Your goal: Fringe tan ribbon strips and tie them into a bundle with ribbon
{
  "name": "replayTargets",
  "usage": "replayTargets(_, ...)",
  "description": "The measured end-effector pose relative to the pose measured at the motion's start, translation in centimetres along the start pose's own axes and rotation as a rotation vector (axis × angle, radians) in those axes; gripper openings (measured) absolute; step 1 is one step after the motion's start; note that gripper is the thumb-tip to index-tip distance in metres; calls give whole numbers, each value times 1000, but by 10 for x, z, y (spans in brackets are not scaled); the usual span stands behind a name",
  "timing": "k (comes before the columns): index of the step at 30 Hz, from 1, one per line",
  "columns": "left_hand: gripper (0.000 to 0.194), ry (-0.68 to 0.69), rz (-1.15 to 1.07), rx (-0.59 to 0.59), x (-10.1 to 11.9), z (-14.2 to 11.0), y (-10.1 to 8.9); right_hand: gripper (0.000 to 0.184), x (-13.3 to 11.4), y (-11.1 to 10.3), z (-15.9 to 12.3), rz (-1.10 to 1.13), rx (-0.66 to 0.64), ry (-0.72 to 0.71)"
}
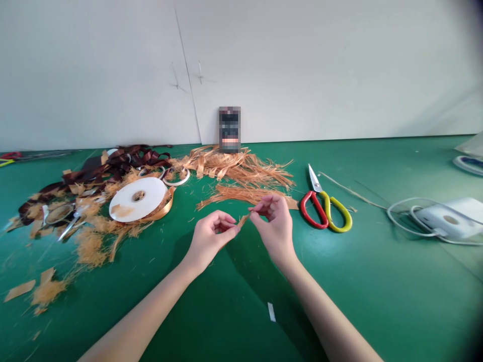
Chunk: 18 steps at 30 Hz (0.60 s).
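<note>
My left hand (211, 239) and my right hand (273, 226) hover close together above the green table mat (377, 301). Their fingertips pinch a short strip of frayed tan ribbon (243, 219) between them. Just beyond my right hand lies a flat bundle of shredded tan ribbon strands (245, 196), with a larger heap of the same fibres (237, 168) behind it. To the left of my left hand, a white spool of tan satin ribbon (138, 199) lies on its side among loose fluff (90, 246).
Red-and-yellow-handled scissors (325, 211) lie right of my right hand. Dark brown ribbon scraps (113, 166) spread at the left, with a small pair of metal scissors (71, 221) among them. A white corded device (447, 219) sits at the right. A pixelated upright box (229, 129) stands against the white wall (320, 65).
</note>
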<state>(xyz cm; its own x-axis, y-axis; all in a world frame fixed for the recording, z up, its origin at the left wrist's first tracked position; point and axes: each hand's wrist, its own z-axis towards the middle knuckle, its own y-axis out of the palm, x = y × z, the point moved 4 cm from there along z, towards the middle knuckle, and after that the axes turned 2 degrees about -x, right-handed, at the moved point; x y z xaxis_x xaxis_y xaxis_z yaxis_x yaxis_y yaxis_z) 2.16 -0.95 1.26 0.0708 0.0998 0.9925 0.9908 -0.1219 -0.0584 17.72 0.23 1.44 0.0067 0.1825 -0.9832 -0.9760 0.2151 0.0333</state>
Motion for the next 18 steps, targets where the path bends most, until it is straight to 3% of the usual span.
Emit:
replayTargets(6, 22, -90, -127, -13, -4, -1, 3, 29, 5, -6, 5, 72, 71, 44)
replayTargets(15, 21, -62, -179, 56, -2, 1, -3, 26, 4, -16, 6, 122, 218, 75)
replayTargets(18, 23, -64, -221, 81, -2, 2, -5, 19, 7, -14, 7, 167, 160, 146)
